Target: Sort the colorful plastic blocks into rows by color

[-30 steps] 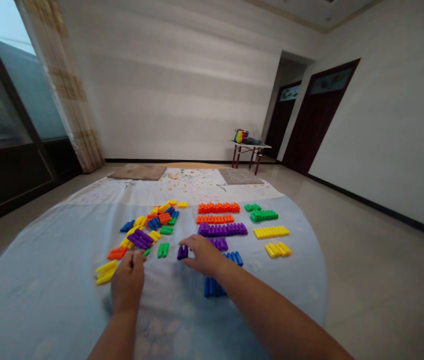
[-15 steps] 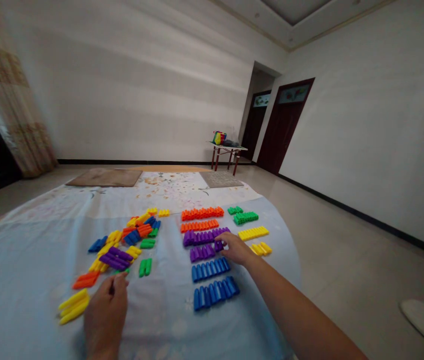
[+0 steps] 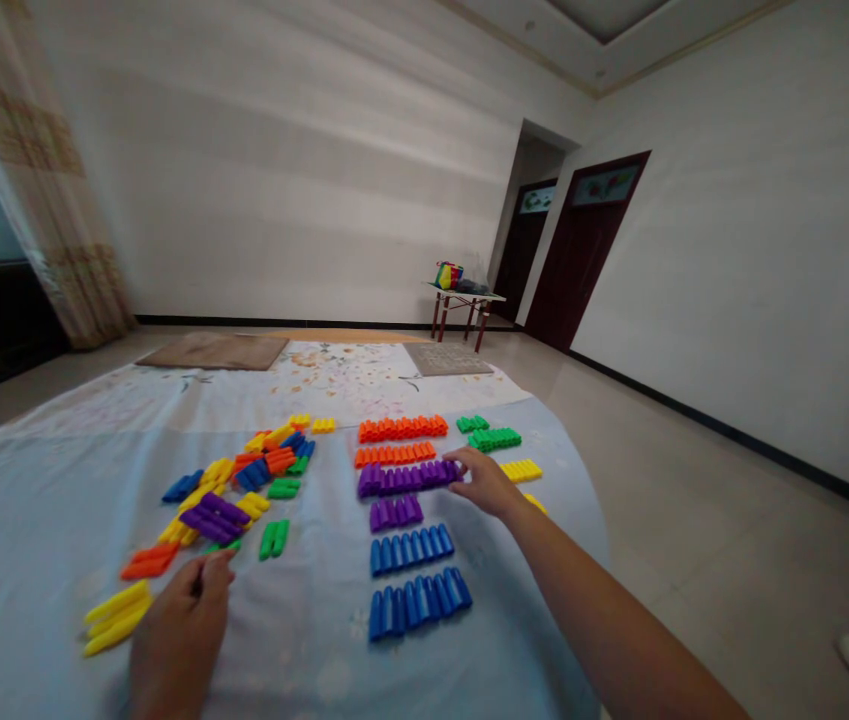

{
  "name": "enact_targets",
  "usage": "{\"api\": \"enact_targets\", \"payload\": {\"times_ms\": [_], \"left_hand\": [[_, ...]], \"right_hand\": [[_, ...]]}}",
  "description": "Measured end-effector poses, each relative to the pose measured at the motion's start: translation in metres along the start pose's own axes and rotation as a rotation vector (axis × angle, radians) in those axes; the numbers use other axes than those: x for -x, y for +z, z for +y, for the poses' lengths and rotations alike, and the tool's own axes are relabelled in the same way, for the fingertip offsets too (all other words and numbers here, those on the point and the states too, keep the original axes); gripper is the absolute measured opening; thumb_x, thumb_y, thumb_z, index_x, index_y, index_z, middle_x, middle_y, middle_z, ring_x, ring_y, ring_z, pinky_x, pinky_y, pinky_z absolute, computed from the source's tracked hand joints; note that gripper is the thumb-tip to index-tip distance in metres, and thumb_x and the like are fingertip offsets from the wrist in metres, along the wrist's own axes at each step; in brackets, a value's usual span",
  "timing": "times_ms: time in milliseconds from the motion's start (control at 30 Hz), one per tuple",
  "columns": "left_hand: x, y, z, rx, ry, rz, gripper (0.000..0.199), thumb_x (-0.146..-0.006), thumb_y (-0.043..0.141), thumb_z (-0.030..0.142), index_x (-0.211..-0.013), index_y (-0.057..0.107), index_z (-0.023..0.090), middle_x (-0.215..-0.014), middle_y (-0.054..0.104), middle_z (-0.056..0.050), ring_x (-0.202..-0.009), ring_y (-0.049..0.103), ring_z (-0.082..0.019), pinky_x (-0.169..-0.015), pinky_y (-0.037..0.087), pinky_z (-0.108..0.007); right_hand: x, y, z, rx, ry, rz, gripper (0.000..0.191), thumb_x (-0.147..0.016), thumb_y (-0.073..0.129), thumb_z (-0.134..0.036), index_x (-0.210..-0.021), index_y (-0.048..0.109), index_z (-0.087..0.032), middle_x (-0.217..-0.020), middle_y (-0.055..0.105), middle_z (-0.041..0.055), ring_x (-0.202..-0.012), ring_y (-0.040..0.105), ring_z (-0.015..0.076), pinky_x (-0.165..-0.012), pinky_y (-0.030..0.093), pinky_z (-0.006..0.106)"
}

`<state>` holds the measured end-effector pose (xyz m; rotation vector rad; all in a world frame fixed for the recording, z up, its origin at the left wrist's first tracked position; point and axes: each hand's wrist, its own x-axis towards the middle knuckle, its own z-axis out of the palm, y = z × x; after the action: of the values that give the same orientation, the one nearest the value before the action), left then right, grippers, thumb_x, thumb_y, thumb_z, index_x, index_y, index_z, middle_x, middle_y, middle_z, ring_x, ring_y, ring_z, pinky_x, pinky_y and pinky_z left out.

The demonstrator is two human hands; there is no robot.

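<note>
The right hand [image 3: 488, 483] pinched purple tubes [image 3: 449, 473] at the long row's end; before, they were beside the short row [image 3: 395, 514]. The left hand [image 3: 182, 622] curled by a green tube [image 3: 227, 547], hold unclear.

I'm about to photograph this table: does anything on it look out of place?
Yes, the mixed-colour heap of plastic-looking tubes at picture left: purple tubes lie slantwise among yellow tubes, whereas the blue tubes at right sit in colour-matched rows. I see no damage.
</note>
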<state>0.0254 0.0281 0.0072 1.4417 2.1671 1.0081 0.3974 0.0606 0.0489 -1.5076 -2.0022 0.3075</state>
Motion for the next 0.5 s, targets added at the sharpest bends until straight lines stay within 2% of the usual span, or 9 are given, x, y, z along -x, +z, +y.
{"api": "enact_targets", "payload": {"times_ms": [100, 267, 500], "left_hand": [[-0.002, 0.000, -0.001, -0.006, -0.006, 0.006, 0.029, -0.079, 0.040, 0.039, -0.088, 0.062, 0.022, -0.079, 0.068, -0.004, -0.074, 0.059, -0.020, -0.062, 0.041, -0.029], [-0.002, 0.000, -0.001, 0.020, 0.011, 0.033, 0.032, -0.078, 0.040, 0.042, -0.086, 0.063, 0.021, -0.076, 0.068, -0.004, -0.072, 0.060, -0.020, -0.060, 0.041, -0.029], [-0.001, 0.001, -0.003, 0.005, -0.006, 0.012, 0.032, -0.079, 0.037, 0.042, -0.086, 0.061, 0.022, -0.074, 0.066, -0.002, -0.072, 0.058, -0.018, -0.061, 0.039, -0.026]], "right_hand": [[-0.020, 0.007, -0.010, 0.014, -0.045, -0.057, 0.045, -0.061, 0.070, -0.007, -0.104, 0.063, -0.018, -0.096, 0.062, 0.0051, -0.087, 0.056, 0.0179, -0.084, 0.044, 0.033], [-0.049, 0.037, -0.026, 0.013, -0.074, -0.164, 0.045, -0.062, 0.071, -0.012, -0.106, 0.065, -0.019, -0.104, 0.062, 0.0065, -0.096, 0.056, 0.0206, -0.087, 0.043, 0.034], [-0.063, 0.056, -0.028, 0.013, -0.049, -0.216, 0.051, -0.058, 0.073, -0.014, -0.108, 0.064, -0.017, -0.102, 0.065, 0.0078, -0.090, 0.060, 0.0220, -0.082, 0.045, 0.035]]}}
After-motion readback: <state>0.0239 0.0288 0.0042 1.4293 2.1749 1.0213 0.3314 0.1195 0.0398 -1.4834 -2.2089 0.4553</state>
